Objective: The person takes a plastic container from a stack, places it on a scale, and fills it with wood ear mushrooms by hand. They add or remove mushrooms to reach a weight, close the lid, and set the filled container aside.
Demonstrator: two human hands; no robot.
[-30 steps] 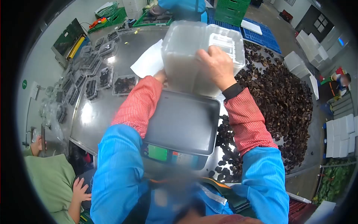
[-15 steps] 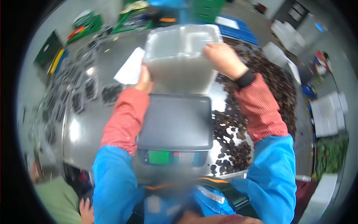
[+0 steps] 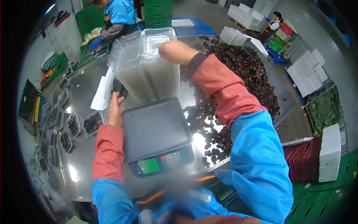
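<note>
Left end of table [image 3: 84,160]: clear tubs [image 3: 85,131] of dark pieces, outermost blurred. White sheet [image 3: 101,91] next. Left hand [image 3: 116,108] beside scale [image 3: 154,127], grip released, fingers extended. Behind scale, left stack [image 3: 130,76] of clear containers, top smeared; right stack [image 3: 163,76] adjoining. Right hand [image 3: 177,52] curled at its top; cannot tell if grip holds it. Dark heap [image 3: 248,71] rightward, partly hidden by sleeve [image 3: 227,87].

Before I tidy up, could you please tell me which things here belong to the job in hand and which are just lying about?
Likely in use:
clear containers, at the right hand
scale, beside the left hand
heap of dark pieces
filled containers

Likely just lying about:
white boxes
blue pallet
dark red stack
</note>
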